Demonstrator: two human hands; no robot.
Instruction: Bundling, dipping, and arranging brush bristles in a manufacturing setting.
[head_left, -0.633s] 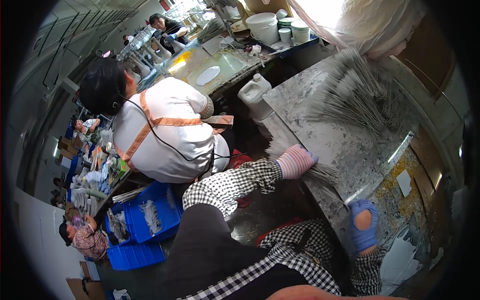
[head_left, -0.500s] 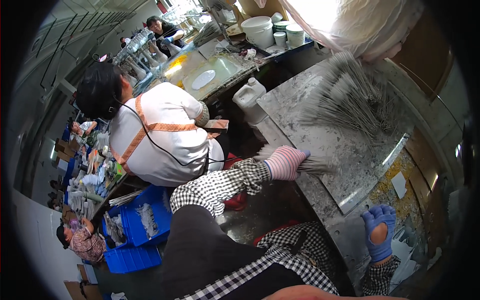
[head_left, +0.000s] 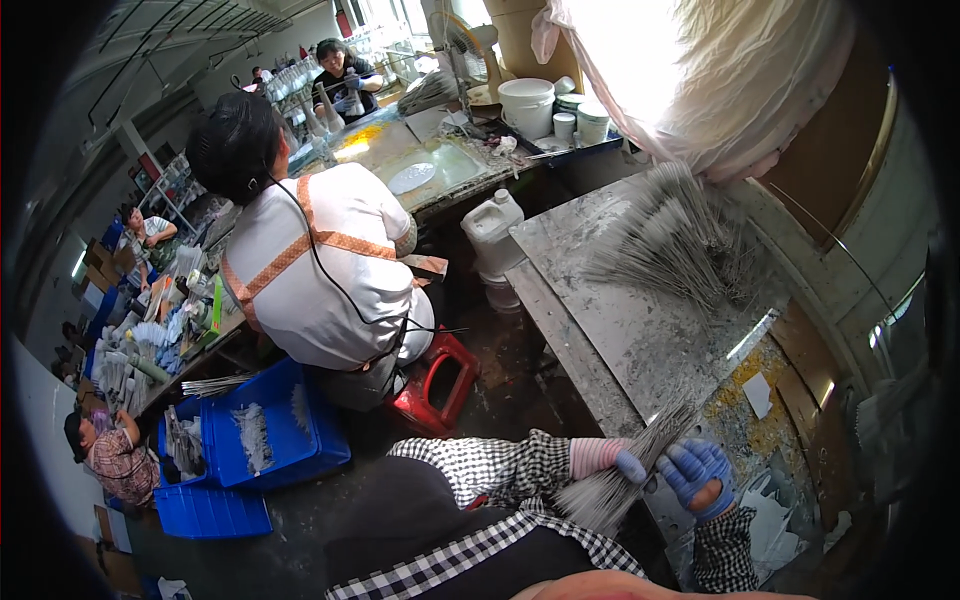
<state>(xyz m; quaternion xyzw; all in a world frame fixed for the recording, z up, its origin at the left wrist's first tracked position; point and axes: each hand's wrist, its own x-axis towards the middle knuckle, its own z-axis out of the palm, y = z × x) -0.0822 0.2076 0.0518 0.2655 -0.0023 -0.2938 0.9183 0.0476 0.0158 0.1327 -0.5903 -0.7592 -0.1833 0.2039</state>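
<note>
My left hand (head_left: 598, 457), in a pink-and-white striped glove with a blue thumb, grips a bundle of thin grey wire-like sticks (head_left: 600, 502) around its middle. The bundle slants over the near edge of the bench, its paler end fanned out toward me. Against the bundle's right side lies my right hand (head_left: 697, 478), in a blue glove with a hole that bares skin. Its fingers are stretched out toward the sticks; the thumb is hidden. A large loose heap of similar sticks (head_left: 690, 240) rests at the far part of the board (head_left: 640, 300).
A white jug (head_left: 492, 230) stands beyond the board's left edge. Ahead on the left, a co-worker (head_left: 320, 260) sits by a red stool (head_left: 440, 385). Blue bins (head_left: 270, 430) stand at left. Plastic sheeting (head_left: 700, 80) hangs over the far right. White buckets (head_left: 527, 108) occupy the back bench.
My left hand has brought the bundle from the board's left edge toward me and lower right. My right hand has moved left and up from the bench to meet it.
</note>
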